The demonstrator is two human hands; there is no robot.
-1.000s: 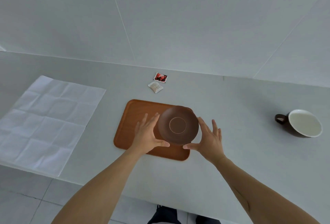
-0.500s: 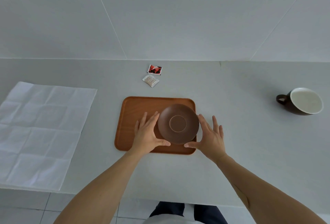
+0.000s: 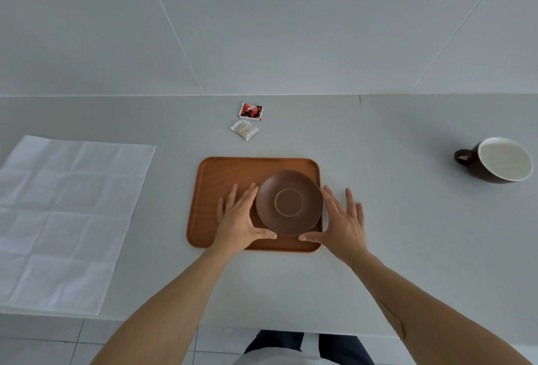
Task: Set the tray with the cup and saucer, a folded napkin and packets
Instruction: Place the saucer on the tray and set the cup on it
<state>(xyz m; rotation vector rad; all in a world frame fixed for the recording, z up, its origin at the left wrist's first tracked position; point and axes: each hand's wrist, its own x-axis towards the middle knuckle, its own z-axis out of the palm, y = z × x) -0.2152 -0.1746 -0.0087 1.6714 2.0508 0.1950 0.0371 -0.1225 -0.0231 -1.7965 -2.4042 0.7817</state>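
Note:
A brown saucer (image 3: 289, 202) sits over the right part of the wooden tray (image 3: 221, 172), its right edge level with the tray's right rim. My left hand (image 3: 238, 219) and my right hand (image 3: 340, 222) flank it. Their fingers are spread and both thumbs and forefingers touch its rim, so the saucer is held between them. A brown cup (image 3: 499, 161) with a white inside stands far right on the counter. A white napkin (image 3: 64, 213) lies unfolded at the left. Behind the tray lie a red packet (image 3: 250, 111) and a white packet (image 3: 245, 130).
The grey counter (image 3: 393, 219) runs up to a tiled wall at the back. Its near edge crosses just below my forearms, with the floor beneath. The napkin's near edge lies at the counter's front edge.
The view has swung so the tray now looks square-on. Both hands keep their hold on the saucer over the tray's right side; it looks slightly lower and farther in over the tray.

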